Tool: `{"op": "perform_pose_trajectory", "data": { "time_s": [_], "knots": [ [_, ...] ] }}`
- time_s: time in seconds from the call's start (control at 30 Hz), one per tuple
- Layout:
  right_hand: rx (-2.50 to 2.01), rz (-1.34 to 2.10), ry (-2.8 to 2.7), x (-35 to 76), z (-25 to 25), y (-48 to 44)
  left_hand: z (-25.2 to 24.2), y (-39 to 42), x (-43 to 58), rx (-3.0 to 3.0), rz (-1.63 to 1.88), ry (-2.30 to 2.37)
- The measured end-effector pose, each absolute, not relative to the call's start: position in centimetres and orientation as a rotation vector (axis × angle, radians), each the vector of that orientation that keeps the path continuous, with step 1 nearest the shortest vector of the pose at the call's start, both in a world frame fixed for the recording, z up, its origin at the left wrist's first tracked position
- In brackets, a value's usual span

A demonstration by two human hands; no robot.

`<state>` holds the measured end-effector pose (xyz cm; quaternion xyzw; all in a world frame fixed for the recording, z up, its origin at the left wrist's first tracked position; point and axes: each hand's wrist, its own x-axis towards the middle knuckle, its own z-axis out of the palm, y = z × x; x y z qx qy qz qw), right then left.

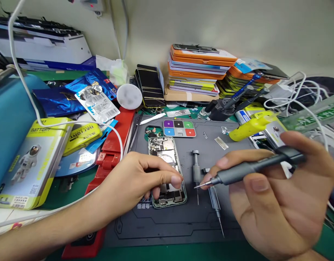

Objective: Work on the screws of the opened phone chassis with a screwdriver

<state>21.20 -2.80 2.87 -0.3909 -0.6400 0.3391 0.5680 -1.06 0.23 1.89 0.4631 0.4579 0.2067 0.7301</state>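
An opened smartphone (171,145) lies on the dark grey work mat (161,228), its inner boards and parts exposed. Over its lower half hovers my left hand (145,177), thumb and forefinger pinched together; whatever may be between the fingertips is too small to make out. My right hand (281,203) grips a grey precision screwdriver (243,170), its thin tip pointing left, to the right of the phone. Between the two hands, a second screwdriver (195,168) and a third screwdriver (215,203) rest on the mat.
A tray with coloured squares (179,128) sits behind the phone. At left are a red clamp-like tool (112,159), battery boxes (33,163) and a white cable (22,76). Stacked orange cases (199,54) stand at the back; a yellow bottle (248,128) leans at right.
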Motion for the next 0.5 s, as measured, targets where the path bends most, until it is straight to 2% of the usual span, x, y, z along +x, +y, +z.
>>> {"op": "perform_pose_trajectory", "data": {
  "time_s": [0.1,0.5],
  "knots": [
    [-0.980,0.850,-1.448,21.05,2.98,-2.87,1.60,0.00,-0.96,0.986,0.380,0.911],
    [-1.002,0.814,-1.635,21.12,2.23,-3.35,1.18,-0.12,-0.66,0.809,0.439,0.779]
  ]
}}
